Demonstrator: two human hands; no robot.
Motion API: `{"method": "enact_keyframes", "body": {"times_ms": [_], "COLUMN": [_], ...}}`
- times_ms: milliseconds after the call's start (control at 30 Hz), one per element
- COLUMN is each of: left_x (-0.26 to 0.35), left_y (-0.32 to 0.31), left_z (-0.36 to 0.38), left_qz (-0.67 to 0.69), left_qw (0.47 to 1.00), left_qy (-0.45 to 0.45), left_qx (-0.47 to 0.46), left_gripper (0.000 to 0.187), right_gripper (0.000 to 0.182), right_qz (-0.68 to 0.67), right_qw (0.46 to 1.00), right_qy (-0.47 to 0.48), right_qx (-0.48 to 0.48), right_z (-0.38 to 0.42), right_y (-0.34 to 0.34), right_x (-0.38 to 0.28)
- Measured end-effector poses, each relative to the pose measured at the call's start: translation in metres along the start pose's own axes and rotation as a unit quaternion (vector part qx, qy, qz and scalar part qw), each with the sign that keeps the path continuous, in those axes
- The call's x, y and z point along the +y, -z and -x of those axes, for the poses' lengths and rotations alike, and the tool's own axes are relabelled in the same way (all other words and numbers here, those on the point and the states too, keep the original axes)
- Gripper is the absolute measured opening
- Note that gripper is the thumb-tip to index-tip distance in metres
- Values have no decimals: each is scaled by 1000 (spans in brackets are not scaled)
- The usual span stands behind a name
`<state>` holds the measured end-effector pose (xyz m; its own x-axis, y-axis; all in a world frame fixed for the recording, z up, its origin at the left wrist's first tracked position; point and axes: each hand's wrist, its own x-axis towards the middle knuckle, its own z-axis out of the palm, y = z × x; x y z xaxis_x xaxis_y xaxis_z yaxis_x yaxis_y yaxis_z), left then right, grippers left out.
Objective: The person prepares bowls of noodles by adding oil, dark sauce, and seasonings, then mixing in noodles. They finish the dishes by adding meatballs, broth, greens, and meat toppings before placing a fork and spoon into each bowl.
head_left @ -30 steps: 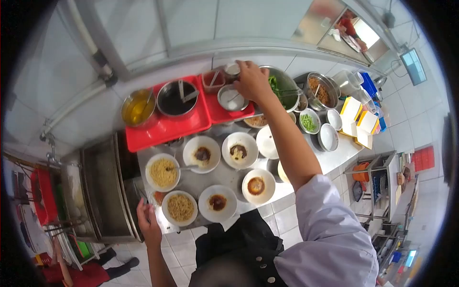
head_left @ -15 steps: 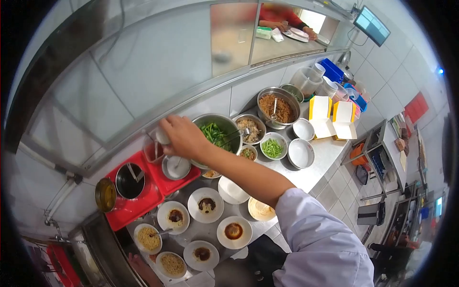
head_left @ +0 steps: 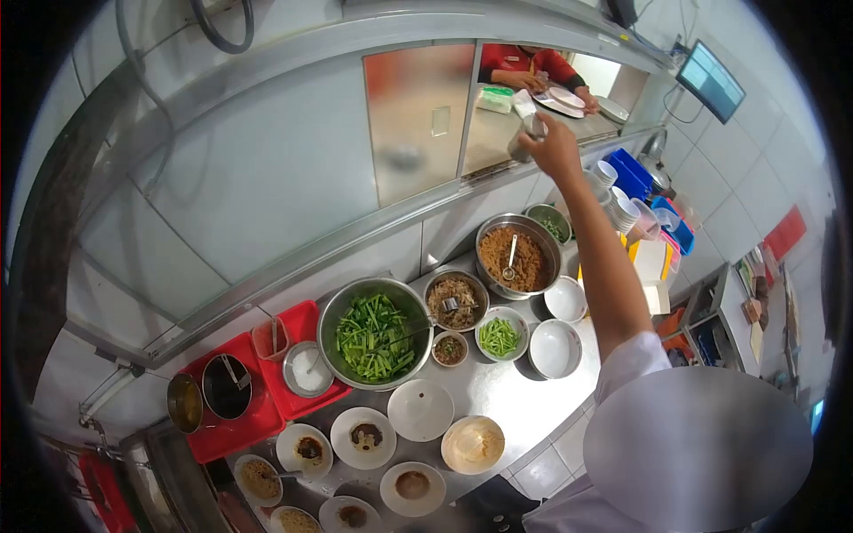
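Note:
My right hand (head_left: 555, 147) is raised at the serving window, its fingers closed round a small greyish jar-like container (head_left: 521, 147), whose contents I cannot make out. At the lower left edge a blurred, skin-toned patch may be my left hand (head_left: 236, 513); its fingers do not show. Below the reaching arm stand a steel bowl of brown minced food (head_left: 524, 256) with a ladle in it, a white bowl of green strips (head_left: 499, 336) and a white bowl (head_left: 555, 348). A large steel bowl of chopped greens (head_left: 373, 333) sits further left.
Several white bowls with dark sauce (head_left: 363, 437) crowd the steel counter's near side. A red tray (head_left: 238, 435) holds dark pots at left. Beyond the window ledge, a person in red (head_left: 524, 67) handles plates. A blurred pale oval (head_left: 702, 451) covers the lower right.
My right hand has swung from above the red trays at left, up and right to the window, carrying the container. The view has shifted too, and the greens bowl shows fully.

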<state>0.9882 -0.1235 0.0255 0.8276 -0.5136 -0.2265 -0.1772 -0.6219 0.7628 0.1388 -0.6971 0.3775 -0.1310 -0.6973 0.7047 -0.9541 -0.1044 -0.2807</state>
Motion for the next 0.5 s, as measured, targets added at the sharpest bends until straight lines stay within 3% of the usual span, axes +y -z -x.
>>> {"method": "enact_keyframes", "body": {"times_ms": [133,200,333,400,433,467,500], "left_x": [6,10,11,15,17,35,38], "left_y": [-3,-4,-4,-8,-11,-15,-23], "left_z": [11,13,17,15,10,20,21], "left_qz": [-18,-26,-38,-56,-85,-109,46], "left_qw": [1000,999,999,997,992,987,984], "left_qy": [14,14,11,-15,-40,-46,37], "left_qx": [-9,-14,-30,-60,-84,-106,-167], "left_gripper": [50,50,49,48,48,48,34], "right_gripper": [64,67,59,56,51,37,27], "right_qz": [-21,29,-16,24,-59,109,259], "right_qw": [998,998,997,985,995,981,955], "right_qy": [-11,-18,-6,116,72,134,142], "right_qx": [-50,-50,-79,125,20,86,-16], "right_z": [-56,-65,-66,-61,-61,-57,-38], "right_y": [-55,-79,-86,-103,-89,-105,-92], "right_x": [26,34,30,51,65,109,116]}}
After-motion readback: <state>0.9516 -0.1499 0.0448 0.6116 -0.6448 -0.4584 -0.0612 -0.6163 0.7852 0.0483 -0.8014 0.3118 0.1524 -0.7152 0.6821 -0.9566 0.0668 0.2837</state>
